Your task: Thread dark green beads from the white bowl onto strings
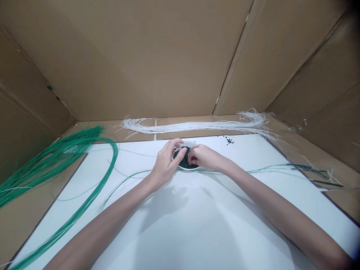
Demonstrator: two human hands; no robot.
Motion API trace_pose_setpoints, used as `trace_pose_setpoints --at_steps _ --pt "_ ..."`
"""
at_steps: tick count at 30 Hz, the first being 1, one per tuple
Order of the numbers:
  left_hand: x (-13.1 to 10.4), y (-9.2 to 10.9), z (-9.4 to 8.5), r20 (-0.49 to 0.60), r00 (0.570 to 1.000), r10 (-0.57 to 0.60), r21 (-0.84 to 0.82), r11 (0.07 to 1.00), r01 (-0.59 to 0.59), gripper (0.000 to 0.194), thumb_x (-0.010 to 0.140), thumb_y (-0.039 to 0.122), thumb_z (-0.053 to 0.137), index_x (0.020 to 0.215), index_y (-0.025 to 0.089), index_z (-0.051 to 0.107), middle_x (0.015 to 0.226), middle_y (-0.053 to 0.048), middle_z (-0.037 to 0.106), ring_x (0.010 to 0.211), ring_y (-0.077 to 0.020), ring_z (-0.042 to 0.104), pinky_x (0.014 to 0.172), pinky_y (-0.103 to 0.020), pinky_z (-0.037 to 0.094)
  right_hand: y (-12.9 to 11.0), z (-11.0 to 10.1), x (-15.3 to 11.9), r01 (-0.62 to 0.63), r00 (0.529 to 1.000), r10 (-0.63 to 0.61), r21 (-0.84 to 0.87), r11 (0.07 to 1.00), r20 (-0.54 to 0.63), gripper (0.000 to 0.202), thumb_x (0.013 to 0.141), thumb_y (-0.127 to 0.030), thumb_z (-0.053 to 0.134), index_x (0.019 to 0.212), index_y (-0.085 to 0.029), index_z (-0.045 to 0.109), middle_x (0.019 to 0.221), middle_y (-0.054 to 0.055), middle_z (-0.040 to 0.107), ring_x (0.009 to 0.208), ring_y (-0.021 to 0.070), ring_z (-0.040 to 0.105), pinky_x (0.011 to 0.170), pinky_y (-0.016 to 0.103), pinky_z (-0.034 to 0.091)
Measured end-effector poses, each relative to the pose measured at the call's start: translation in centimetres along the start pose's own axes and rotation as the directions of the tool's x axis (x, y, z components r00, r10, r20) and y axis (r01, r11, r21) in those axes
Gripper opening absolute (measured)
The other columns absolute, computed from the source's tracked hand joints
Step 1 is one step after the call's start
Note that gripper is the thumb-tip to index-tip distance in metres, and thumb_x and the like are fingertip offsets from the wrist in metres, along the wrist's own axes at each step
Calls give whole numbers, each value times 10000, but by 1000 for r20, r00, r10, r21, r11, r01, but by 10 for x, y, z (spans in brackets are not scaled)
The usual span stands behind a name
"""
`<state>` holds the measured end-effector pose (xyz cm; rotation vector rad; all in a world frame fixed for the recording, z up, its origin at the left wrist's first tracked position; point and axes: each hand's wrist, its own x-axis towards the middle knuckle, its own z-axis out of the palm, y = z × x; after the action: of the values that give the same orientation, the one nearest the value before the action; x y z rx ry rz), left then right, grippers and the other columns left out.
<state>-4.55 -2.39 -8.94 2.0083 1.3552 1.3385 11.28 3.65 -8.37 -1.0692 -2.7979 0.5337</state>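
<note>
A small white bowl (189, 169) filled with tiny black beads (184, 159) stands on the white board between my hands. My left hand (168, 157) curves over the bowl's left rim, thumb and fingers apart. A thin wire (135, 153) runs from the left toward this hand; whether it reaches the fingers is hidden. Over the right side of the bowl, my right hand (204, 156) dips bent, closed fingers into the beads. What they pinch, if anything, is too small to make out. Thin green wires (258, 170) pass behind my forearms, ending at dark beaded strands (317, 172) on the right.
A large bundle of green wire (109, 165) loops along the left side. White wires (191, 126) lie in a long bundle along the back. Several loose black beads (229, 141) are scattered behind the bowl. Cardboard walls (140, 56) surround the white board (182, 225).
</note>
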Motion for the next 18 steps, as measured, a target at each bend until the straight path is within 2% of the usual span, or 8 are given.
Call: trace_pose_setpoints --at_steps 3,5,7,9,12,14,18 --pt "0 1 -2 -10 1000 26 16 1000 -26 205 883 297 311 852 182 478 755 -1 500 693 -99 460 673 -207 361 -1 -3 -3 -10 999 10 1 1000 -35 186 668 -62 521 683 -161 678 712 31 682 638 134 594 623 218 416" --pt "-1 1 -2 8 1000 27 16 999 -28 221 886 308 291 851 179 467 747 -4 487 689 -107 453 679 -217 362 -1 -5 -5 -13 995 23 96 995 -98 175 692 -95 524 737 -164 678 735 24 685 646 129 602 635 219 429" --pt "-2 0 -2 37 999 35 -1 999 -35 237 887 320 264 892 177 453 769 -12 486 691 -115 447 672 -228 366 -1 -5 -6 -22 982 69 260 965 -175 149 701 -133 537 756 -165 672 731 19 684 652 128 611 651 223 450" --pt "-3 0 -2 70 997 38 -18 999 -37 275 894 310 215 901 172 453 787 -22 495 706 -122 451 677 -236 369 -1 -4 -8 -23 965 140 460 888 -222 121 695 -174 559 753 -161 665 729 20 682 675 137 623 674 237 473" --pt "-2 0 -2 106 994 9 1 1000 -9 284 899 271 222 851 168 482 794 -26 522 730 -121 473 698 -229 370 0 -2 -10 22 944 214 695 718 -251 164 678 -253 597 785 -145 658 737 32 679 699 153 629 700 266 494" --pt "0 0 -2 120 993 -5 16 1000 3 242 891 257 277 866 169 501 794 -20 540 724 -114 487 696 -216 371 -1 -2 -12 61 932 233 753 655 -278 212 668 -299 617 792 -132 659 738 41 676 688 149 621 702 274 496" --pt "1 1 -1 123 992 9 33 999 -13 266 889 253 292 833 167 537 753 -15 554 709 -112 503 694 -207 369 -5 -3 -14 111 896 270 767 633 -353 215 657 -320 639 746 -127 667 711 43 666 627 122 596 649 254 497"
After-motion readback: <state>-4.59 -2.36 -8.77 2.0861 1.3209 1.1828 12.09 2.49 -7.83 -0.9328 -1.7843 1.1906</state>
